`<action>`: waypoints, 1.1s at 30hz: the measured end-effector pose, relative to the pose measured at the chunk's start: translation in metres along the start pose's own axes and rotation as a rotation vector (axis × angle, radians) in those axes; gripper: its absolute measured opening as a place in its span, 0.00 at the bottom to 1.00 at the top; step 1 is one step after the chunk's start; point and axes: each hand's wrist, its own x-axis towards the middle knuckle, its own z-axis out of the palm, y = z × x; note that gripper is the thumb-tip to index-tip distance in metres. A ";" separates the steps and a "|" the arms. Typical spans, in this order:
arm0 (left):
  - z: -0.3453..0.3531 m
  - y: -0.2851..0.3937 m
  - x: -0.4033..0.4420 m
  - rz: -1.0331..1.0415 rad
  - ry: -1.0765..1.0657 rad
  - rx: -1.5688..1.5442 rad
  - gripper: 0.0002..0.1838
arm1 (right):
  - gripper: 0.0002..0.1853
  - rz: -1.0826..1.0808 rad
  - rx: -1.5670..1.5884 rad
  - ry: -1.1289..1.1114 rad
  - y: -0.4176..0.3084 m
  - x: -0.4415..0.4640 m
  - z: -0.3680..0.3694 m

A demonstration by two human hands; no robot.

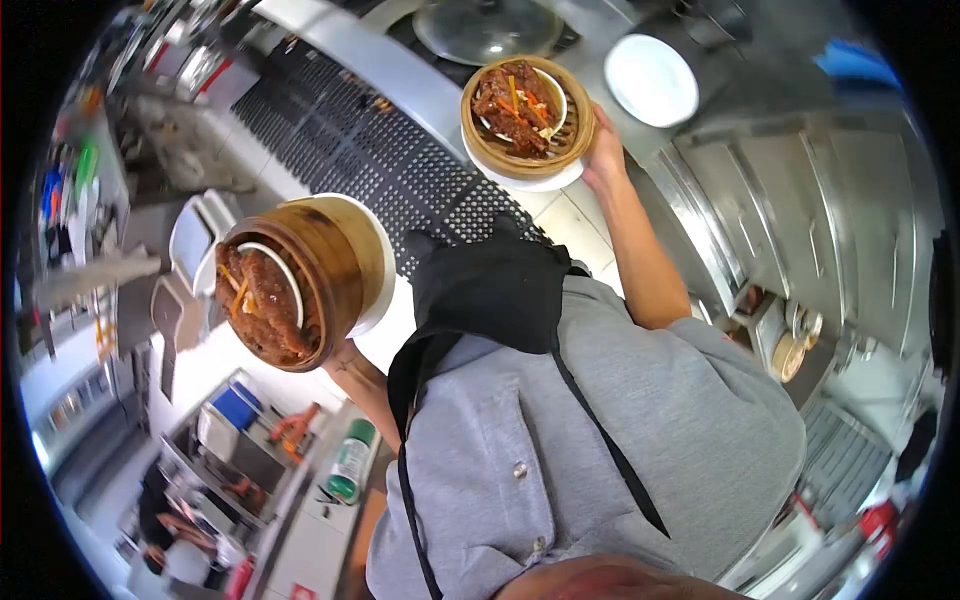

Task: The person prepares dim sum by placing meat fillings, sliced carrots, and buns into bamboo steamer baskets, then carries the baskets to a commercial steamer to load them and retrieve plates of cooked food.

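Observation:
My left hand [345, 362] supports a bamboo steamer [335, 255] from below, with most of its fingers hidden behind it. A white plate [380, 285] lies under that steamer, and inside is a dish of brown sauced food [262, 310] with orange strips. Farther forward on the right, my right hand [604, 155] grips a second bamboo steamer [540, 165] and its white plate [530, 183] at the side. This steamer holds a white bowl of glossy braised pieces [515, 115] topped with orange strips. Both steamers are uncovered.
A black perforated floor mat [350, 140] stretches ahead. A round glass lid [488, 28] and a white plate [651, 80] rest on the counter ahead. Steel drawers [780, 200] line the right side. A green-labelled container [352, 462] stands on the left counter; a person [175, 525] is beyond.

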 end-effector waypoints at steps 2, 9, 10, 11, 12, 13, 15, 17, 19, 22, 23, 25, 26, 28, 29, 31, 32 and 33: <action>-0.034 0.008 -0.016 0.034 0.073 -0.031 0.25 | 0.17 0.076 -0.060 -0.052 0.015 -0.006 0.037; -0.153 0.036 -0.034 0.132 0.298 -0.134 0.25 | 0.16 0.164 -0.100 -0.419 0.110 -0.040 0.174; -0.173 0.042 -0.033 0.143 0.332 -0.148 0.25 | 0.16 0.183 -0.110 -0.453 0.126 -0.050 0.195; -0.192 0.049 -0.032 0.159 0.362 -0.160 0.25 | 0.16 0.219 -0.104 -0.459 0.142 -0.059 0.218; -0.212 0.057 -0.030 0.171 0.394 -0.168 0.25 | 0.16 0.261 -0.098 -0.465 0.160 -0.067 0.241; -0.228 0.063 -0.028 0.184 0.433 -0.167 0.25 | 0.17 0.288 -0.091 -0.491 0.189 -0.062 0.254; -0.258 0.077 -0.019 0.215 0.511 -0.170 0.25 | 0.17 0.311 -0.143 -0.505 0.234 -0.067 0.292; -0.287 0.091 -0.004 0.254 0.590 -0.166 0.25 | 0.16 0.361 -0.161 -0.513 0.270 -0.078 0.341; -0.307 0.106 0.012 0.280 0.659 -0.172 0.25 | 0.16 0.422 -0.147 -0.601 0.309 -0.083 0.387; -0.291 0.120 0.047 0.418 0.624 -0.265 0.25 | 0.16 0.531 -0.124 -0.700 0.382 -0.060 0.447; -0.292 0.123 0.059 0.396 0.670 -0.260 0.25 | 0.16 0.553 -0.134 -0.722 0.404 -0.050 0.465; -0.291 0.129 0.099 0.400 0.726 -0.265 0.25 | 0.16 0.582 -0.140 -0.762 0.443 -0.036 0.520; -0.291 0.133 0.121 0.427 0.784 -0.291 0.25 | 0.16 0.603 -0.153 -0.769 0.464 -0.030 0.547; -0.314 0.135 0.158 0.579 0.739 -0.298 0.25 | 0.16 0.592 -0.148 -0.853 0.489 -0.038 0.613; -0.348 0.135 0.165 0.595 0.717 -0.280 0.25 | 0.15 0.594 -0.179 -0.908 0.504 -0.051 0.647; -0.396 0.157 0.183 0.614 0.727 -0.285 0.25 | 0.15 0.639 -0.181 -0.978 0.543 -0.082 0.708; -0.420 0.198 0.184 0.605 0.748 -0.309 0.25 | 0.15 0.685 -0.143 -1.009 0.562 -0.144 0.747; -0.428 0.221 0.196 0.587 0.781 -0.340 0.25 | 0.17 0.627 -0.227 -0.991 0.584 -0.168 0.772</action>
